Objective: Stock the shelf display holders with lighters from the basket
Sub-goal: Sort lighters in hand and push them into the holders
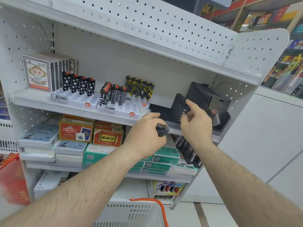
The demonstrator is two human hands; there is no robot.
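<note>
White perforated metal makes up the shelf unit (114, 51), which stands in a shop with packed shelves of coloured boxes behind it to the right and a pale floor below. On the middle shelf, white holders (77, 99) carry upright lighters: a star-patterned row (78, 84), a black-and-white group (113, 95) and a yellow-and-black group (139, 86), all with their long axes vertical and caps up. Playing-card boxes (37, 74) stand at the left end. To the right lies a black ribbed holder (159, 111) with a taller black rack (208, 97) behind it. The right hand (195, 122) pinches a row of black lighters (179, 107) between thumb and fingers, index finger extended along the top edge; the row stands on the black holder, tilted, long side rising. The left hand (146, 135) is curled around a dark lighter (162, 130), its end pointing right, just before the shelf edge. A white basket (131, 213) with an orange handle sits below.
</note>
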